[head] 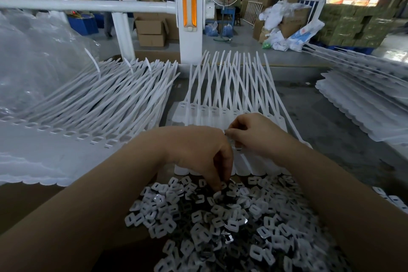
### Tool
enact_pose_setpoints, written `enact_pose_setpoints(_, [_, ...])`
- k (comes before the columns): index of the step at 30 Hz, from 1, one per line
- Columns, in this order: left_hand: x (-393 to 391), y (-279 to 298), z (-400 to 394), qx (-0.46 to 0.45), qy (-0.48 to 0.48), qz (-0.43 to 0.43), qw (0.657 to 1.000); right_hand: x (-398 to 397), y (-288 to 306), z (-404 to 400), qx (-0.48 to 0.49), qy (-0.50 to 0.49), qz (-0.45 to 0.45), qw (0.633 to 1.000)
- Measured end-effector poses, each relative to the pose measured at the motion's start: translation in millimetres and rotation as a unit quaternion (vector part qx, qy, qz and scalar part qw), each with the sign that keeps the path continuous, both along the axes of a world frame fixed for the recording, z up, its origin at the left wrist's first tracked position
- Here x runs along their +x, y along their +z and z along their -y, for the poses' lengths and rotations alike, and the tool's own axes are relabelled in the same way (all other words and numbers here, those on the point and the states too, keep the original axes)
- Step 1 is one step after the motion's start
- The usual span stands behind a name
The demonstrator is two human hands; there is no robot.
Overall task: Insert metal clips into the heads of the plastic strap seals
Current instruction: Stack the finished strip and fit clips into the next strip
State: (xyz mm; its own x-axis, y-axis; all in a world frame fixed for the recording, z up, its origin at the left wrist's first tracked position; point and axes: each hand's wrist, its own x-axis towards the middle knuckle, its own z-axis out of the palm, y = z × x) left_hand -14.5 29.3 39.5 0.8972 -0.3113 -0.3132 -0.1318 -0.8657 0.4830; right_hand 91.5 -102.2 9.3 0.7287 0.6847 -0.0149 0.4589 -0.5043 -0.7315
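Directly beyond the pile of metal clips, a joined row of white strap seals lay flat on the table, heads toward the person and long tails running away toward the white post, fanning and crossing as they went. Each head showed a small dark slot facing up. The left hand reached down into the far edge of that pile, fingers curled with the tips together among the clips; they seemed to pinch one, though the tips were half buried and I could not be sure. The right hand hovered over the seal heads just past the pile, thumb and forefinger pressed together on something small and shiny, most likely a clip, held above the row. To the left of the pile lay a larger stack of seals, their tails sweeping away to the upper right toward the post and their flat tags nearest the person. To the right of the pile, well apart, more seal sheets were stacked with their strips pointing up and left. A clear plastic bag slumped beyond the left stack.
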Motion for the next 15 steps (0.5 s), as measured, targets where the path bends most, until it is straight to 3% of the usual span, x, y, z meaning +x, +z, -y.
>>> enact_pose_setpoints(5, [-1.6, 2.6, -3.7, -0.024, 0.018, 0.005, 1.000, -0.9, 3.3, 0.8, -0.006, 0.005, -0.002, 1.000])
enact_pose_setpoints(11, [-1.8, 4.4, -28.1, -0.208, 0.168, 0.146, 0.953, -4.1, 12.8, 4.7, 0.036, 0.022, -0.074, 0.996])
enact_pose_setpoints(15, [-1.6, -0.3, -29.0, -0.231, 0.178, 0.215, 0.932, -4.4, 16.5, 6.9, 0.049, 0.026, -0.117, 0.992])
